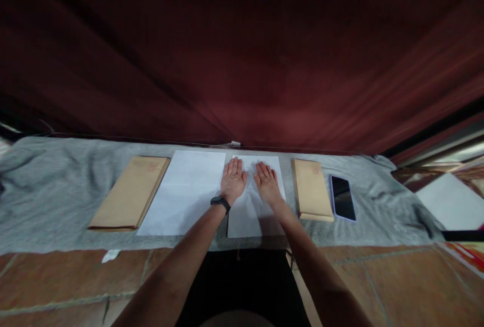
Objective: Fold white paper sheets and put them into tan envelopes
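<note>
My left hand point(233, 181), with a dark band on its wrist, lies flat with fingers stretched on the upper left part of a white paper point(244, 218). On the same paper's upper right rests my right hand point(266, 182), palm down, fingers spread a little. Neither hand grips anything. To the left is a second, larger white sheet point(185, 191) with faint creases. A stack of brown envelopes point(130, 193) lies left of that sheet, and another brown stack point(312, 188) lies right of my right hand.
A phone point(343, 197) in a light purple case lies right of the right stack. Grey cloth point(56, 191) covers the surface. Behind it hangs dark red fabric point(242, 75). A white panel point(451, 201) stands at the far right; floor tiles point(408, 281) show in front.
</note>
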{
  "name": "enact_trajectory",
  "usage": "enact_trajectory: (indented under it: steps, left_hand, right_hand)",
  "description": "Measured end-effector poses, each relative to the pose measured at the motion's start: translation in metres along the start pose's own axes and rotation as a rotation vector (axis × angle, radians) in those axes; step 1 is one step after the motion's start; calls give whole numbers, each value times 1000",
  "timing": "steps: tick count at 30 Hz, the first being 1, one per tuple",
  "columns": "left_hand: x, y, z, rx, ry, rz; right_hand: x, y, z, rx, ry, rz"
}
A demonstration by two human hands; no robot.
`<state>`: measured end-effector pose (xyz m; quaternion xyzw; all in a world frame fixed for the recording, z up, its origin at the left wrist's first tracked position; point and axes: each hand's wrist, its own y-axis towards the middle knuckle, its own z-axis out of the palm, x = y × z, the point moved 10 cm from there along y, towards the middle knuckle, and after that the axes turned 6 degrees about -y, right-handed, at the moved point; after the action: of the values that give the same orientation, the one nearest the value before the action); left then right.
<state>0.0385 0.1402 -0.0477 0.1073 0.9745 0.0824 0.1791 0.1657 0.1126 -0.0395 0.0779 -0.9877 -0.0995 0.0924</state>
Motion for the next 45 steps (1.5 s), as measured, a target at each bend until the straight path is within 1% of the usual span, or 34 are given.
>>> enact_trajectory:
  steps: [4, 7, 15, 18, 23, 25, 27, 29, 32, 34, 36, 39, 45]
  left_hand:
    - [-1, 0, 1, 16, 14, -8]
    - [-2, -1, 3, 24, 14, -19]
    - [-3, -1, 3, 35, 25, -26]
    - [-3, -1, 3, 42, 27, -31]
    - [-3, -1, 3, 40, 22, -37]
    - [-2, -1, 2, 29, 27, -41]
    - [-2, -1, 2, 22, 26, -40]
    - [-3, -1, 2, 20, 24, -35]
    - [-4, -1, 0, 16, 29, -27]
    - [-5, -1, -2, 12, 36, -22]
    - [-6, -1, -4, 11, 40, -20]
    - [-7, -3, -6, 8, 52, -13]
    - [-13, -4, -9, 6, 97, 34]
  right_hand:
    - [4, 23, 8, -6, -24, -34]
    - [-8, 28, 9, -40, -48, 7]
    - [-59, 20, 3, -155, -144, 141]
    - [-66, 17, 0, -181, -145, 140]
    - [-66, 11, -5, -200, -131, 149]
    - [-63, 1, -8, -195, -122, 162]
    - [-55, -17, -12, -185, -111, 159]
    - [-41, -43, -15, -160, -104, 108]
    - [-17, -90, -18, -107, -109, 10]
    - [-9, -118, -21, -89, -124, -6]
    - [-7, -139, -24, -92, -135, 11]
    - [-11, -155, -27, -94, -150, 42]
    - [-13, -156, -28, -106, -177, 59]
